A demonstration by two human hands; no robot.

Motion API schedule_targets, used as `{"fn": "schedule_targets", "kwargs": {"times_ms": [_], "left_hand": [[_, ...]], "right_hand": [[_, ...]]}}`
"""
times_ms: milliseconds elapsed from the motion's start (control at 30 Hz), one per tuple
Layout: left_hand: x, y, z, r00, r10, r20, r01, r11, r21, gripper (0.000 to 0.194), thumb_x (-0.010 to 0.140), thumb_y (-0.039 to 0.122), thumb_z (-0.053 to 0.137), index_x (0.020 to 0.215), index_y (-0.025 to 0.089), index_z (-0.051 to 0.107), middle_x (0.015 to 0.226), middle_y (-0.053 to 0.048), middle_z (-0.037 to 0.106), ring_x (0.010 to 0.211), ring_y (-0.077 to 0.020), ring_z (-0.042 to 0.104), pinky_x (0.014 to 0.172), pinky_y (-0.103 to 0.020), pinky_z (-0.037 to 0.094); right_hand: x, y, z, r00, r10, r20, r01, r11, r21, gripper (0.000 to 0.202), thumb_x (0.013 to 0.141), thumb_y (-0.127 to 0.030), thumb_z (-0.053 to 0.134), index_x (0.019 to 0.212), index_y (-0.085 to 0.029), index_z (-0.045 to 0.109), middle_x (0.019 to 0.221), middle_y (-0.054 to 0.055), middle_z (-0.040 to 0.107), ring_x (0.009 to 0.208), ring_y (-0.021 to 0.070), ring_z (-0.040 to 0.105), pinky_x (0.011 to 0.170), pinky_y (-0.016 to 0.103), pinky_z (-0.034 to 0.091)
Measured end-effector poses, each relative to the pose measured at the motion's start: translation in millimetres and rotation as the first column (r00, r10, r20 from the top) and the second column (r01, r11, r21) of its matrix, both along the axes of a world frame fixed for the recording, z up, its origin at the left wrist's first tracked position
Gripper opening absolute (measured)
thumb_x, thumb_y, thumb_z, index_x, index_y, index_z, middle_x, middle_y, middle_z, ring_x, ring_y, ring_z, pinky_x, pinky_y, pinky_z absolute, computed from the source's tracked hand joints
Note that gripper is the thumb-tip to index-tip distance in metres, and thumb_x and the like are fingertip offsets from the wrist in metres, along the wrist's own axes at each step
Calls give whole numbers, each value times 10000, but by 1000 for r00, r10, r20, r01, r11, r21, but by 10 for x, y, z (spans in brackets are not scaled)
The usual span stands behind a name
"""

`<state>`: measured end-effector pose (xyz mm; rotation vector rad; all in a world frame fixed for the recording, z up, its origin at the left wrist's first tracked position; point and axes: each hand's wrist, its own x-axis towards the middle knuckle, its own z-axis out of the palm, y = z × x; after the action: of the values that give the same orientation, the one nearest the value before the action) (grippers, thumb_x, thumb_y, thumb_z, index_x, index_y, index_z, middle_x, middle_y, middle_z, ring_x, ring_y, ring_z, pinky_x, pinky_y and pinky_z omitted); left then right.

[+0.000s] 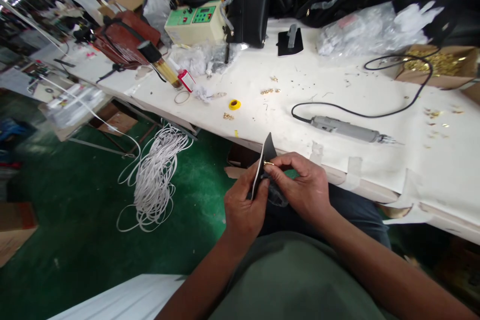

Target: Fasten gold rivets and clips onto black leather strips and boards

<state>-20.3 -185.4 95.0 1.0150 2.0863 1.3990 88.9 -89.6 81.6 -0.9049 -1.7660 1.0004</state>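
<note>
A small black leather piece (265,156) stands upright just in front of the table's near edge, over my lap. My left hand (243,207) grips its lower part from the left. My right hand (302,187) pinches it from the right, and a tiny gold fitting (268,163) shows at my fingertips against the piece. A grey electric hand tool (347,130) with a black cord lies on the white table (375,95) just beyond my right hand.
Loose gold fittings (270,91) and a yellow tape roll (234,104) lie on the table. A cardboard box of gold hardware (437,62) sits far right. Black bags (249,2) and a green-panelled control box (193,22) line the back. White cord (157,180) is piled on the green floor.
</note>
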Motion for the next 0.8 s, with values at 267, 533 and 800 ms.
{"fn": "schedule_targets", "kwargs": {"times_ms": [267,533,800], "left_hand": [[24,-39,-52,998,-7,-63,10,999,49,360,889,305,737,1249,301,751,1233,-40,759,1153,-280,695,1101,-377,487],[-33,-22,-252,824,-92,-559,212,965,154,615,906,212,706,1488,263,513,1469,-112,586,1337,-290,588,1125,-442,514],[48,88,-185,734,-218,-643,376,919,118,882,802,285,761,1574,183,348,1554,-210,421,1424,-357,479,1124,-497,496]], "right_hand": [[6,-51,22,998,65,10,-65,977,205,107,920,-203,677,976,-244,759,947,34,791,869,196,738,831,344,584],[88,-52,60,976,199,84,-210,965,158,556,700,-471,878,1156,-212,692,1099,99,747,1017,297,685,927,457,535],[120,-44,168,998,62,-19,-64,981,-182,141,857,-257,646,975,-197,694,941,38,728,870,219,667,831,344,527]]}}
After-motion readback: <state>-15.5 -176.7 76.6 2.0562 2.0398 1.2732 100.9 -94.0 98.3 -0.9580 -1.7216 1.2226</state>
